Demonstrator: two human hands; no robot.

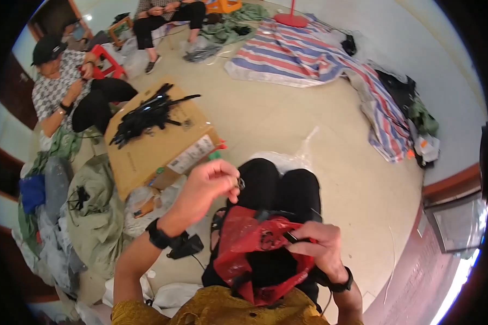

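Left hand: raised ahead of your lap, thumb and fingers pinched on a small metallic-looking piece; shape too small to tell
Right hand: at the bag's right side, thumb and fingers closed on a small black piece; cannot tell if you also grip the bag
Red bag: on your lap, thin crumpled plastic, mouth gaping
Drop risk: left piece sits right at your fingertips; a slack pinch could lose it, hard to spot on your black trousers
Tip risk: bag seems loosely propped on your thighs; a shifted knee or a tug could spill it
Snag risk: black wrist unit and its thin cable hang by your left wrist; a low swing could catch the bag
Cardboard box: ahead-left, black strips heaped loose on top; a knock could slide some off
Floor: pale, smooth; clear plastic just past your knees
Far side: striped sheet spread out, rumpled toward the right wall
Left side: grey-green cloth in heaps; capped co-worker seated beyond the box, another co-worker farther back
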